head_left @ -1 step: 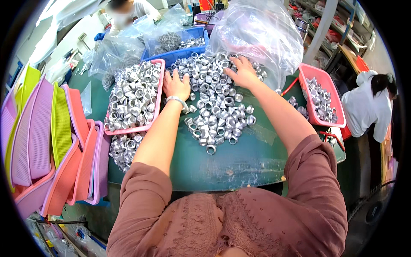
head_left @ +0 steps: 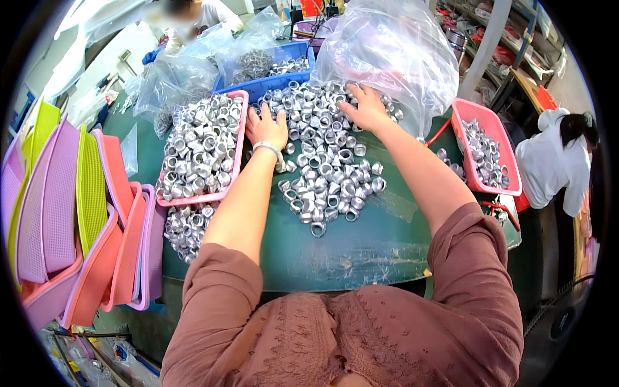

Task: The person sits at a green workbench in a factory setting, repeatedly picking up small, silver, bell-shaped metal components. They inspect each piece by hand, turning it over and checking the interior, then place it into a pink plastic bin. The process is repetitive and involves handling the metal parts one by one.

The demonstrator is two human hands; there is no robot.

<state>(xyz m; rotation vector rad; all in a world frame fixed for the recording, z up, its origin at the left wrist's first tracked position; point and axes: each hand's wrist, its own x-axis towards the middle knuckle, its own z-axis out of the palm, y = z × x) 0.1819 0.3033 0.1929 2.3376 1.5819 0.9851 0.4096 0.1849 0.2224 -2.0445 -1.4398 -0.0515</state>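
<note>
A heap of small silver metal ring-shaped fittings (head_left: 329, 161) spreads over the middle of the green table (head_left: 361, 251). My left hand (head_left: 267, 131) lies at the heap's left edge, fingers spread, beside a pink basket (head_left: 242, 119) filled with the same fittings. At the heap's far right, my right hand (head_left: 367, 109) rests with its fingers apart against the fittings. Neither hand grips anything that shows. More loose fittings (head_left: 187, 229) lie below the near end of the pink basket.
Another pink basket (head_left: 474, 111) with fittings stands at the right. A blue crate (head_left: 264, 80) and a big clear plastic bag (head_left: 387, 51) sit at the back. Stacked colourful baskets (head_left: 97, 213) fill the left. Two people work nearby, one far left, one right.
The view has shifted very slightly. Both hands keep the same places at the heap.
</note>
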